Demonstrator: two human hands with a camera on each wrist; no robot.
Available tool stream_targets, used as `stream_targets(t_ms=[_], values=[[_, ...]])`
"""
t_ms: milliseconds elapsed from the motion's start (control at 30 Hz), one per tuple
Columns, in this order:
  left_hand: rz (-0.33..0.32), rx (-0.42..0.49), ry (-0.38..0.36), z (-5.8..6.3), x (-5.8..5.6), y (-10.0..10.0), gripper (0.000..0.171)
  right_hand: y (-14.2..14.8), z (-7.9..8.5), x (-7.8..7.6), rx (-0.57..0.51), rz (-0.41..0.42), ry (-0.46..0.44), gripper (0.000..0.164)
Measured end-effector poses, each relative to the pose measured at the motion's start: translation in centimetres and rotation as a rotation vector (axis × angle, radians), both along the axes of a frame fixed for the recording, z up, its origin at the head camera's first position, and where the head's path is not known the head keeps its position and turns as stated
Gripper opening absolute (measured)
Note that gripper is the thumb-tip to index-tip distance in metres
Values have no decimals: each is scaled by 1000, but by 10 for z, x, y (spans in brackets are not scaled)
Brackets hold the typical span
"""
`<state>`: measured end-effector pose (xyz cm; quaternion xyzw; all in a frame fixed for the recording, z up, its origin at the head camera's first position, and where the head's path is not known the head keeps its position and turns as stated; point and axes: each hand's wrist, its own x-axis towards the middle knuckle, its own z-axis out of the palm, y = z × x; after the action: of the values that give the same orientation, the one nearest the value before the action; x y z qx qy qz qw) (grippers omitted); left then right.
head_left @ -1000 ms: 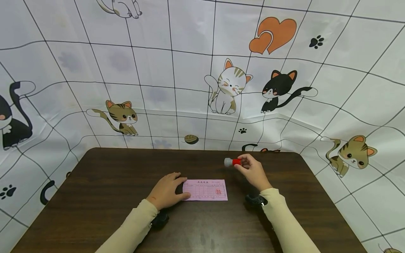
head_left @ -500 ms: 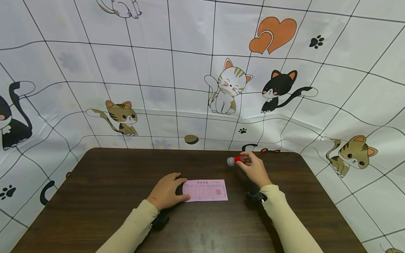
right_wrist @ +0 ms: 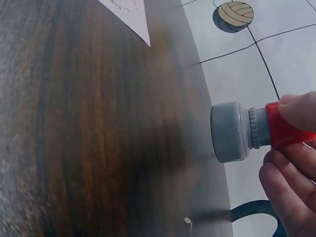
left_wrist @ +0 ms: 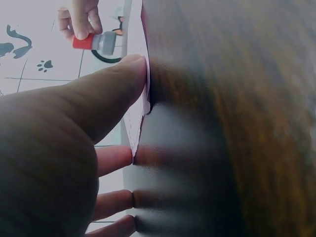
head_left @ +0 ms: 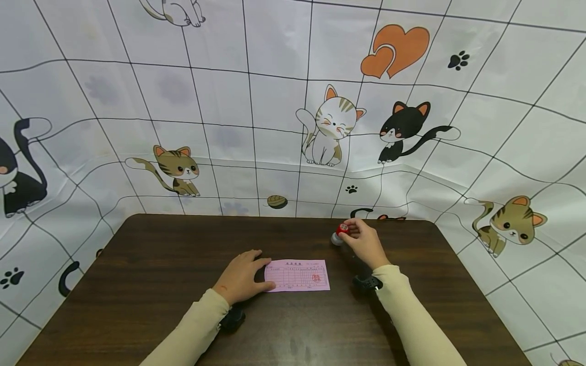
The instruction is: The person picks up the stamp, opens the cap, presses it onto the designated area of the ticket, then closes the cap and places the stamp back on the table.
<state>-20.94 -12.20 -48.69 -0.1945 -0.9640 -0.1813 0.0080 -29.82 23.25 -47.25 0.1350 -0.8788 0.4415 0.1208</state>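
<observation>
A pink printed slip (head_left: 297,275) with a red stamp mark at its right side lies on the brown table. My left hand (head_left: 243,277) rests at its left edge, thumb on the lower corner and fingers spread near the upper one. In the left wrist view the thumb (left_wrist: 111,86) presses the paper, whose edge lifts slightly. Above the table, beyond the slip's right end, my right hand (head_left: 366,243) pinches the red handle of a stamp (head_left: 339,235) between thumb and fingers. In the right wrist view its grey capped end (right_wrist: 229,132) points down at the tabletop, apart from it.
The dark wooden table (head_left: 151,305) reaches back to a white sheet (head_left: 256,101) printed with cats and grid lines. Dark bands with devices sit on both wrists, including the right wristband (head_left: 366,283).
The stamp has turned from lying sideways, grey end to the left, to nearly upright with the grey end down. The left hand and slip have stayed almost still.
</observation>
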Motion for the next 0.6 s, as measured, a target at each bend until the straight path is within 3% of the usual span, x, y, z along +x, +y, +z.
stream_targets(t_ms=[600], values=[[5, 7, -4, -1, -1, 1, 69, -4, -10, 3, 42, 0, -26, 30]])
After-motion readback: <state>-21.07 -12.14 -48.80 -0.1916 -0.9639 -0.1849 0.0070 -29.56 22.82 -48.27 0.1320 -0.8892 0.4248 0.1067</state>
